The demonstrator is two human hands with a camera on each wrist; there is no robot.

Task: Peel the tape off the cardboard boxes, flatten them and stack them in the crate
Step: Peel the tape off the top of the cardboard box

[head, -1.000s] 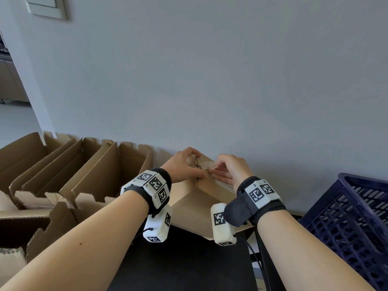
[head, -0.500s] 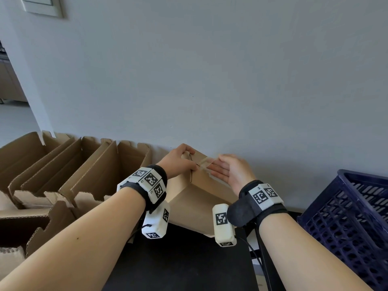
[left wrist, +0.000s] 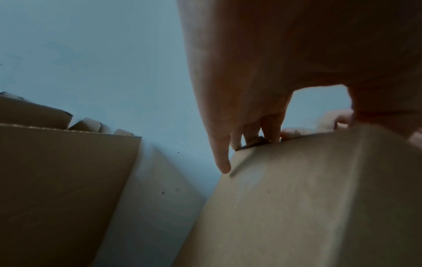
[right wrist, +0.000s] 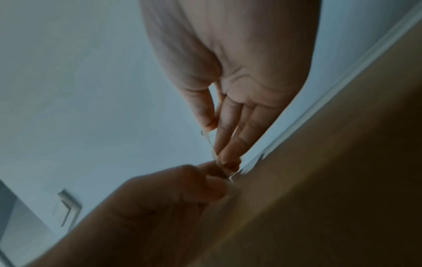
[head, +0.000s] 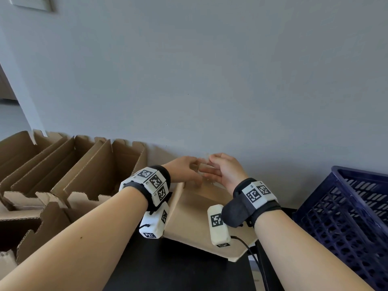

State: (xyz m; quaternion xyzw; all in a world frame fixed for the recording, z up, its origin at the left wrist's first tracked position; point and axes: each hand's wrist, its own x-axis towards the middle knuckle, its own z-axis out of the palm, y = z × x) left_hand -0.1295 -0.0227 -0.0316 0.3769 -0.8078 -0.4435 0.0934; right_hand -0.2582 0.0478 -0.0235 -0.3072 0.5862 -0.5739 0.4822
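Observation:
A closed brown cardboard box [head: 195, 223] stands tilted on the black table [head: 178, 269], near the wall. My left hand [head: 195, 172] grips the box's top corner, fingers [left wrist: 255, 130] curled over the edge of the box [left wrist: 308, 198]. My right hand [head: 207, 164] is just above that corner. Its thumb and fingers pinch a strip of clear tape [right wrist: 211, 146] that runs down to the box [right wrist: 319, 180], beside the left hand [right wrist: 182, 189]. In the head view the tape is barely visible between the hands.
A dark blue plastic crate [head: 346, 206] stands at the right of the table. Several open cardboard boxes [head: 73, 175] are lined up on the left against the grey wall; one box [left wrist: 57, 180] is close beside my left hand.
My right hand has risen from the box's top seam, drawing the clear tape up with it. The left hand keeps its grip on the box's corner.

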